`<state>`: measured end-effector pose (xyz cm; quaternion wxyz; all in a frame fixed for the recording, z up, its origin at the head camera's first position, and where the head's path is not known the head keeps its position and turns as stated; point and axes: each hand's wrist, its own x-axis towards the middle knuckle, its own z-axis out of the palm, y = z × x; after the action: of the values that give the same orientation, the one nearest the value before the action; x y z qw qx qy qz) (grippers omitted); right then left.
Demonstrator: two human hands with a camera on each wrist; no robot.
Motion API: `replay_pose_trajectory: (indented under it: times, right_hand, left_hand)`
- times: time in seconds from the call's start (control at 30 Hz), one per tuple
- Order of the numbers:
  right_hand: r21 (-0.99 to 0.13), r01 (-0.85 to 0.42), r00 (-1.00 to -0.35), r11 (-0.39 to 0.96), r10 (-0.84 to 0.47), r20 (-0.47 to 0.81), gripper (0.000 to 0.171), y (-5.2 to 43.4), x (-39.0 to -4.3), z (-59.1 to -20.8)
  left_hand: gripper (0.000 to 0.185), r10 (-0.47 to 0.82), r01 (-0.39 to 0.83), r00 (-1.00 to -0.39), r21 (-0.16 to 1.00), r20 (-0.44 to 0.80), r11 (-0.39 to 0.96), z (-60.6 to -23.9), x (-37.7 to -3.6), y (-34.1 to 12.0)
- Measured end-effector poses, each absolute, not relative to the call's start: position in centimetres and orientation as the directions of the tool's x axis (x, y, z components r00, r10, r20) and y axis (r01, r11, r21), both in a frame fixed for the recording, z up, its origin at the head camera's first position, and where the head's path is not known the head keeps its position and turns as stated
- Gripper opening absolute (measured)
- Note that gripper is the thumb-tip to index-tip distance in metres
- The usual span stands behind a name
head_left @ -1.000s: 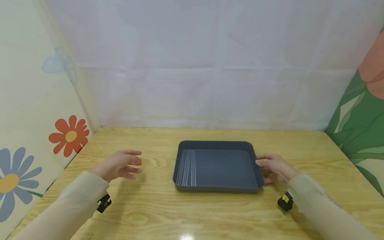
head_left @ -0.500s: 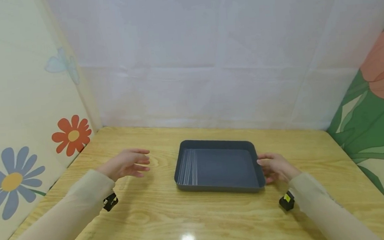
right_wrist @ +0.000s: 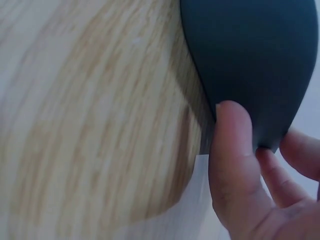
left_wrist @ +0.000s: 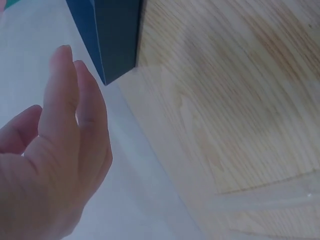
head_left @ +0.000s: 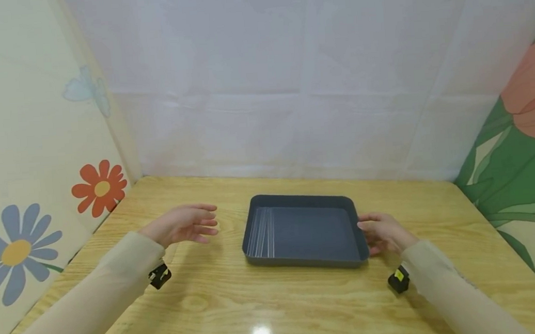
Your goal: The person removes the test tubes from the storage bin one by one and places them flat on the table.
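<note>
A dark grey-blue rectangular tray [head_left: 316,233] with low walls stands on the wooden table. Along the left part of its floor lie several thin, clear, stick-like things [head_left: 263,234], too small to identify. My left hand [head_left: 183,224] hovers left of the tray, fingers loosely extended, holding nothing; the left wrist view has the tray's corner [left_wrist: 117,40] just beyond the fingertips. At the tray's right wall rests my right hand [head_left: 384,233], its fingers slightly bent. The right wrist view shows the thumb [right_wrist: 232,145] against the outside of that wall; the finger contact is partly hidden.
The wooden table [head_left: 203,311] spreads around the tray. A white sheet [head_left: 271,84] hangs behind it, with flower-printed panels [head_left: 10,154] at the left and right [head_left: 524,170]. A small black device [head_left: 398,280] is worn at the right wrist, another [head_left: 160,275] at the left.
My left hand has moved to the right, closer to the tray. The right hand stays at the tray's right side, and the tray keeps its place on the table.
</note>
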<state>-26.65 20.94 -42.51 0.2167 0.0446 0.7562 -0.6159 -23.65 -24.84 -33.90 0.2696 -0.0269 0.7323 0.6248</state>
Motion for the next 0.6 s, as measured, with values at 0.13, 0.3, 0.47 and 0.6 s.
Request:
replay_pose_trajectory:
  times: [0.13,0.3,0.47,0.6]
  right_hand:
    - [-0.913,0.334,-0.902,0.236,-0.203,-0.382,0.053,20.9,-26.7,-42.6]
    - [-0.916,0.324,-0.902,0.238,-0.216,-0.375,0.053,21.0,-26.7,-42.6]
    - [-0.915,0.33,-0.903,0.232,-0.205,-0.377,0.051,21.0,-26.8,-42.5]
    - [-0.914,0.33,-0.901,0.237,-0.209,-0.38,0.052,21.0,-26.8,-42.5]
  left_hand:
    - [0.068,0.326,-0.376,-0.84,0.899,-0.433,0.227,-33.5,-23.6,-24.2]
    - [0.06,0.303,-0.39,-0.838,0.887,-0.453,0.247,-32.9,-23.4,-22.8]
    - [0.057,0.301,-0.401,-0.841,0.892,-0.449,0.21,-33.0,-23.6,-21.7]
    - [0.056,0.285,-0.403,-0.851,0.897,-0.441,0.183,-33.4,-23.8,-21.3]
